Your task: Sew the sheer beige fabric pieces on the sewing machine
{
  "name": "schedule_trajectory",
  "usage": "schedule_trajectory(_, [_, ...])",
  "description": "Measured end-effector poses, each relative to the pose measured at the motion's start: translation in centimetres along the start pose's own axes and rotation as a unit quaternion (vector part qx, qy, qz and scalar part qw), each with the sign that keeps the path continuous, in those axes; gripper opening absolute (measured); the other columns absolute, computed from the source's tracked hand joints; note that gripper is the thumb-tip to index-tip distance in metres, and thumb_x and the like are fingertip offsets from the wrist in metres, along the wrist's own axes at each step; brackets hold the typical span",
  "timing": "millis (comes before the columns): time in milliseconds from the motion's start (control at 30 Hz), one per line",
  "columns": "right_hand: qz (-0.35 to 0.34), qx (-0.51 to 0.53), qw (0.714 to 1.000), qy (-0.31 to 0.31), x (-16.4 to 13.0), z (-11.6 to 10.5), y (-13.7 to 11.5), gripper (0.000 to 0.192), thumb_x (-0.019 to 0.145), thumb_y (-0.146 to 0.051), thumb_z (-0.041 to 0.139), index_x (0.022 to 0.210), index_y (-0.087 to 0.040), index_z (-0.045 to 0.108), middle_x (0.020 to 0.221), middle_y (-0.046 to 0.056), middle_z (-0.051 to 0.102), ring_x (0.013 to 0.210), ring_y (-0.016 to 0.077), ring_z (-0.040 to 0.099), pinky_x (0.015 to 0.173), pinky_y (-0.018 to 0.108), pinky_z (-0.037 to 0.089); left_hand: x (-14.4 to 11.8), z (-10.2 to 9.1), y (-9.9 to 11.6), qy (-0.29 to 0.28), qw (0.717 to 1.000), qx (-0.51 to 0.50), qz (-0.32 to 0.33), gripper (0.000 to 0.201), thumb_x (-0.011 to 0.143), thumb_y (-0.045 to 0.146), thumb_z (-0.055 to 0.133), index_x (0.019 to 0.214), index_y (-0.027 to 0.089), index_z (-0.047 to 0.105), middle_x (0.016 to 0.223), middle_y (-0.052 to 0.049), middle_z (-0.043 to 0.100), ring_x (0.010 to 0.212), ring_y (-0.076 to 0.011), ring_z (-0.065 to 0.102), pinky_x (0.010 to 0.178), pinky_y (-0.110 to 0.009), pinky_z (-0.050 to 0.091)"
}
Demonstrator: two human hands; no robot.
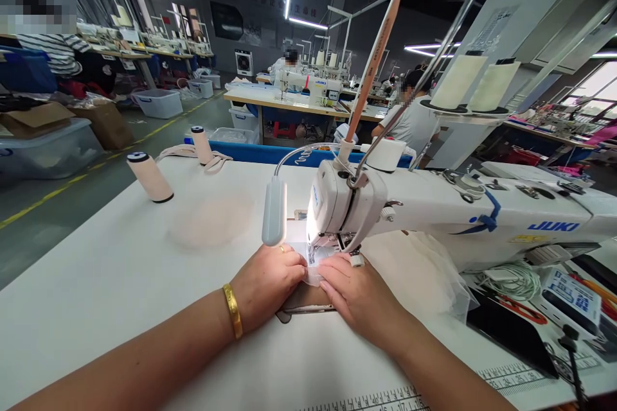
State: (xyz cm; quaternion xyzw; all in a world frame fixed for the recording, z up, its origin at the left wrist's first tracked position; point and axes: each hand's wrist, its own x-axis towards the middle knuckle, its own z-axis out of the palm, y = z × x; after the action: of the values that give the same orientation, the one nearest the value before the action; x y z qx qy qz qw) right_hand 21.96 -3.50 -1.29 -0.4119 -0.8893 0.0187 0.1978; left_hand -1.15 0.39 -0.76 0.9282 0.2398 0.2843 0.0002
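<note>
Item: sheer pale fabric, one piece, mid-worktop, its visible part under and just in front of the presser foot. Lies between the hands, ahead of both wrists; fingertips of each touch it, neither hand clearly nearer. Long axis: hidden by the fingers, cannot tell from where I stand.

Left hand: fingers drawn together on the fabric's left side; pinching or only pressing, cannot tell.

Right hand: fingers extended, laid on the right side, not clenched.

Adjoining: JUKI lockstitch sewing machine, entering from the right edge; gooseneck lamp, lit, above the left hand; loose sheer netting, right; peach thread cone, near the worktop's left edge.
</note>
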Motion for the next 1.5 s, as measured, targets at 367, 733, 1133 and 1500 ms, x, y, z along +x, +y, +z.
schedule_trajectory(367, [0.048,-0.031,0.998,-0.001,0.1,0.7,0.5,0.017,0.105,-0.021,0.046,0.105,-0.022,0.063,0.112,0.009,0.071,0.091,0.0258,0.065,0.073,0.038,0.050,0.3,0.4,-0.7,0.001,0.999,0.043,-0.017,0.030,0.098,0.006,0.048,0.087,0.019,0.073,0.094,-0.001,0.079,0.083,-0.0201,0.069,0.081,-0.036,0.051])
schedule_trajectory(733, [0.040,-0.050,0.997,0.051,0.0,-0.1,0.4,0.023,0.103,-0.018,0.049,0.116,-0.021,0.068,0.116,0.010,0.075,0.088,0.0257,0.066,0.076,0.040,0.054,0.5,-0.2,-0.5,-0.093,0.987,0.040,-0.122,0.011,0.097,0.019,0.057,0.099,0.018,0.067,0.105,-0.008,0.071,0.095,-0.0266,0.066,0.089,-0.045,0.051])
schedule_trajectory(1133, [-0.083,0.056,0.994,0.053,-0.3,-0.7,-1.1,0.038,0.095,-0.004,0.047,0.129,-0.020,0.056,0.108,0.008,0.071,0.101,0.0252,0.063,0.078,0.038,0.053,0.0,-2.5,2.6,-0.122,0.983,-0.042,-0.128,0.014,0.087,0.028,0.068,0.080,0.020,0.060,0.081,-0.002,0.063,0.070,-0.0198,0.056,0.065,-0.035,0.044])
schedule_trajectory(1500, [-0.061,0.021,0.998,0.000,-0.6,-1.1,-0.8,0.026,0.098,-0.006,0.046,0.102,-0.023,0.065,0.088,0.005,0.066,0.084,0.0227,0.056,0.070,0.035,0.044,-0.4,-1.0,1.8,-0.054,0.997,-0.041,-0.027,0.032,0.101,0.013,0.046,0.074,0.018,0.063,0.085,-0.004,0.071,0.077,-0.0192,0.061,0.073,-0.036,0.046])
